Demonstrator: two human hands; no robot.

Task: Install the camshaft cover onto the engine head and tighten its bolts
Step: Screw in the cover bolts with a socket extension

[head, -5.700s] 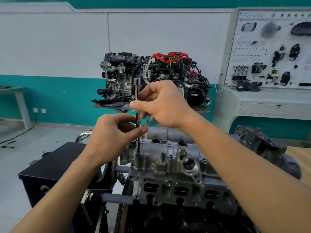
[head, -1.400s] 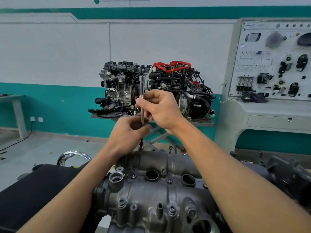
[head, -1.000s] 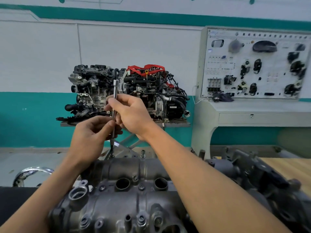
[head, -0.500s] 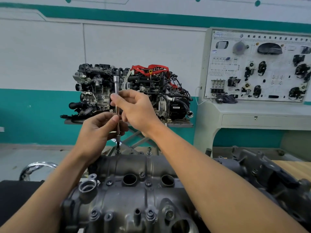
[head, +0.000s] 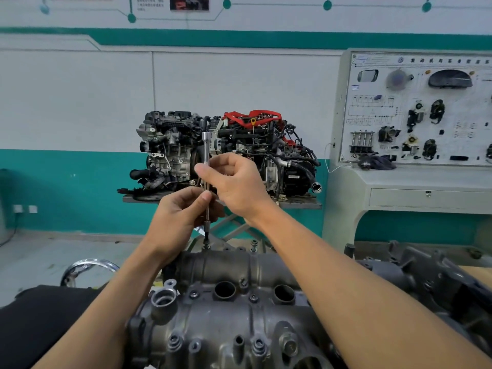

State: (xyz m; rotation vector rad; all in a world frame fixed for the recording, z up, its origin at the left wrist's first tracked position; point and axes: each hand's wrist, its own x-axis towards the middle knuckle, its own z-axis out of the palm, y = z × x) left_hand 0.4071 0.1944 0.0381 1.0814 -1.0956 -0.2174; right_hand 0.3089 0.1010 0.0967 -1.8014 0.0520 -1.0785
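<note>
The grey camshaft cover [head: 229,265] lies on the engine head across the lower middle of the view. A slim chrome socket extension [head: 205,150] stands upright over a bolt [head: 206,245] at the cover's far edge. My left hand [head: 183,217] pinches the lower shaft. My right hand [head: 237,182] grips the shaft higher up with thumb and fingers. A second bolt [head: 254,244] stands proud further right on the far edge. Several bolts sit along the near edge.
A display engine [head: 226,153] with red hoses stands on a lift table behind. A training panel console [head: 415,123] fills the right. A black cover [head: 40,320] lies at lower left, a chrome ring [head: 87,266] beside it.
The view has shifted a little and moved closer. Both hands stay on the extension over the same far-edge bolt, with fingers repositioned slightly on the shaft.
</note>
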